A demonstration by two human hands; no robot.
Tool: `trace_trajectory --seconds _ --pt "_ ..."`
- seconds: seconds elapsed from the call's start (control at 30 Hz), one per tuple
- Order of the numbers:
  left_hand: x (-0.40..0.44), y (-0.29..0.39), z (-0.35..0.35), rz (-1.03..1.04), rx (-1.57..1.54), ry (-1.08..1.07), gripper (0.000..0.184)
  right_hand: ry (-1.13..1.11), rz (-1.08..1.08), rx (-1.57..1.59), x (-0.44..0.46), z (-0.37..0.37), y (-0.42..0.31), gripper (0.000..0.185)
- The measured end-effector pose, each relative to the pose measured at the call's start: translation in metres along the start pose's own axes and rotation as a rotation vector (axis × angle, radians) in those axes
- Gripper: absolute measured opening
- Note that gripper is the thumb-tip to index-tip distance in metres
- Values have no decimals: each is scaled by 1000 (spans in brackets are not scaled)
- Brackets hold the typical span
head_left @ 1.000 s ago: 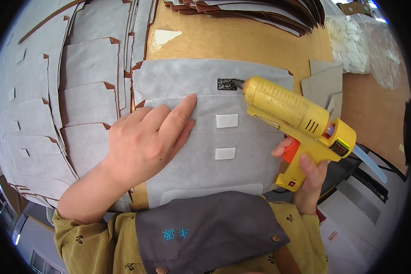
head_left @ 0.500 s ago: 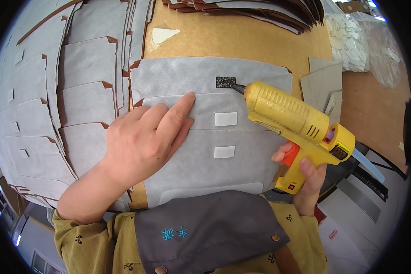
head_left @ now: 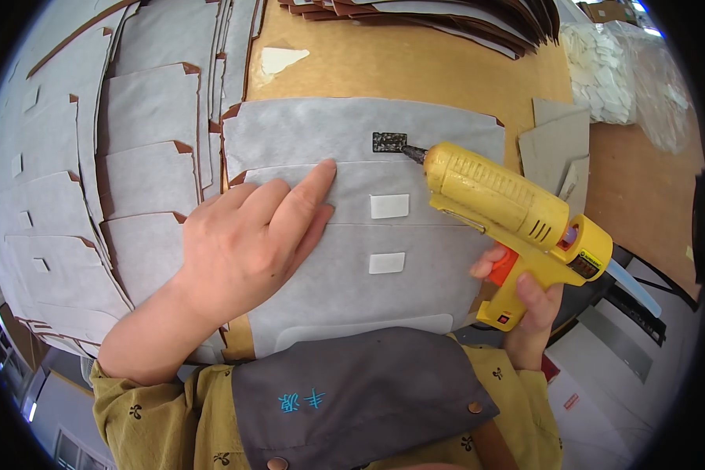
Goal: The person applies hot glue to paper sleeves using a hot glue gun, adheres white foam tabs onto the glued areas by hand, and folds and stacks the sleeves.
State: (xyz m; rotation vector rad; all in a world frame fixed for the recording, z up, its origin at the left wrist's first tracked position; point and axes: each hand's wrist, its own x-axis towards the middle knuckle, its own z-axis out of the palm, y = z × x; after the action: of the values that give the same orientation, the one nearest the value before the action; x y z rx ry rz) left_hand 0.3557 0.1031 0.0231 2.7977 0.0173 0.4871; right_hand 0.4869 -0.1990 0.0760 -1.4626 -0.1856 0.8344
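Note:
My right hand (head_left: 529, 294) is wrapped round the handle of a yellow glue gun (head_left: 497, 192), a finger at its orange trigger. The gun's dark nozzle touches or nearly touches the right edge of a small black patch (head_left: 389, 142) on the topmost grey panel (head_left: 305, 125). My left hand (head_left: 247, 235) lies on the overlapping grey panels, index finger stretched out left of the patch, the other fingers partly curled, holding nothing. Below the patch, two white rectangles sit on the lower panels, an upper one (head_left: 389, 206) and a lower one (head_left: 387, 263).
Rows of overlapping grey panels (head_left: 149, 176) with brown edges cover the left side. A brown-edged stack (head_left: 446, 23) is at the top. Grey board pieces (head_left: 552, 141) and a clear bag of white pieces (head_left: 603, 74) lie at the right. A white scrap (head_left: 282, 60) rests on the tabletop (head_left: 352, 74).
The glue gun in my right hand has shifted slightly right and down, its nozzle drawn towards the patch's right edge. My left hand stays on the panels.

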Motion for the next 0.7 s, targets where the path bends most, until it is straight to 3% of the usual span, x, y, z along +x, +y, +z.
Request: trace_trajectory --seconds 0.7 --pt "1 0 -2 4 -8 -12 40 -24 21 14 11 18 -5 57"
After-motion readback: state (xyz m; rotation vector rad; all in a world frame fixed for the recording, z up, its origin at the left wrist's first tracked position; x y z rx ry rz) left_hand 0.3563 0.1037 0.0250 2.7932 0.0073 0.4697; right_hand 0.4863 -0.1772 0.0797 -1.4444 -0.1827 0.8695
